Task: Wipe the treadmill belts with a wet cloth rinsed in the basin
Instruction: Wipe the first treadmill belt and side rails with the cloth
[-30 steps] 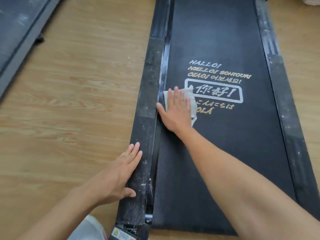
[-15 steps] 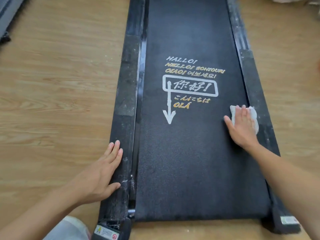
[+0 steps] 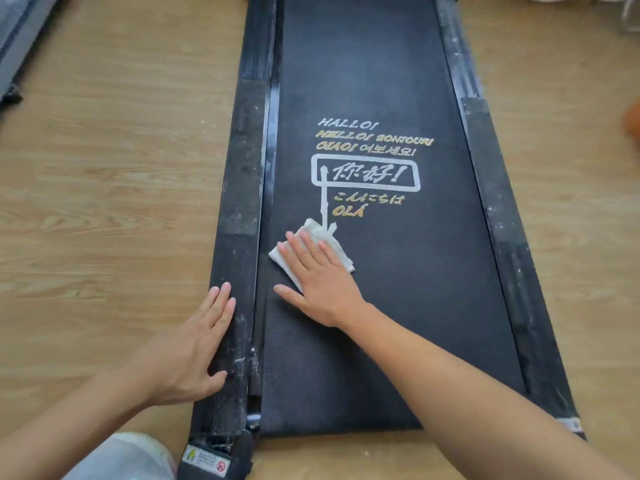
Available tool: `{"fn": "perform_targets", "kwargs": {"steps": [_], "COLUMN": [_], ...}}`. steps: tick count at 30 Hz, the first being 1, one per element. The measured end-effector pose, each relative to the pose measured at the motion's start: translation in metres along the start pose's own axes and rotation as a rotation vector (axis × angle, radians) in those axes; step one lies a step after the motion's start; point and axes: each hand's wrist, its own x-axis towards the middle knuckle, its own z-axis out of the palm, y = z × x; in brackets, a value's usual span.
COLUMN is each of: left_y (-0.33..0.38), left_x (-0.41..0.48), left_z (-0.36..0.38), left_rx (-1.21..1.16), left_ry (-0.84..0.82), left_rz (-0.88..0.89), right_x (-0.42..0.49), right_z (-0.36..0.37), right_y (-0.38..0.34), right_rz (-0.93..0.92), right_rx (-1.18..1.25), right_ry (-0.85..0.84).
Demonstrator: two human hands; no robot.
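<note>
A black treadmill belt (image 3: 398,271) with white and gold greeting lettering runs away from me down the middle of the view. A folded white cloth (image 3: 313,237) lies on the belt's left part, just below the printed arrow. My right hand (image 3: 318,280) presses flat on the cloth, fingers spread and pointing up-left. My left hand (image 3: 194,344) rests flat on the dusty left side rail (image 3: 239,188), near the treadmill's near end, holding nothing. No basin is in view.
Wooden floor (image 3: 104,202) surrounds the treadmill. The right side rail (image 3: 502,220) is streaked with white dust. Another grey machine's edge (image 3: 17,39) shows at the top left. A warning sticker (image 3: 206,460) sits on the near left corner. An orange object (image 3: 632,119) peeks in at the right edge.
My right hand swept the cloth from the belt's left edge to its right edge, then back left and nearer to me. My left hand stayed on the left rail.
</note>
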Motion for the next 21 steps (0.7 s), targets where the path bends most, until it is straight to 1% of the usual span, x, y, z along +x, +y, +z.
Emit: {"fn": "perform_targets", "kwargs": {"steps": [1, 2, 5, 7, 9, 12, 13, 15, 19, 21], "left_y": [0.001, 0.003, 0.008, 0.008, 0.006, 0.009, 0.01, 0.013, 0.012, 0.011], "left_x": [-0.001, -0.001, -0.001, 0.001, 0.002, 0.002, 0.003, 0.004, 0.006, 0.007], "left_z": [0.0, 0.0, 0.002, 0.003, 0.002, 0.0, 0.0, -0.003, -0.008, -0.01], "left_rx": [-0.004, -0.017, -0.048, -0.049, -0.046, -0.038, -0.02, 0.027, 0.095, 0.113], "left_ry": [0.008, 0.017, 0.069, 0.067, 0.074, 0.043, 0.037, 0.001, -0.04, -0.051], "left_rz": [-0.002, -0.004, 0.004, 0.001, -0.007, -0.017, -0.026, -0.038, -0.045, -0.04], "right_x": [-0.015, -0.032, -0.1, -0.142, -0.148, -0.11, -0.095, -0.064, -0.011, -0.004], "right_z": [-0.004, -0.009, -0.026, -0.035, -0.036, -0.029, -0.023, -0.017, -0.001, 0.012], "right_y": [0.026, 0.056, 0.151, 0.188, 0.189, 0.15, 0.136, 0.101, 0.004, -0.043], "right_rz": [0.031, 0.119, 0.509, 0.664, 0.758, 0.865, 0.836, 0.706, 0.352, 0.17], "right_rx": [-0.013, -0.013, -0.007, 0.014, 0.07, 0.162, 0.144, 0.099, 0.061, 0.067], "right_ry": [0.007, 0.012, 0.053, 0.041, 0.022, 0.081, 0.092, 0.096, 0.064, 0.033]}}
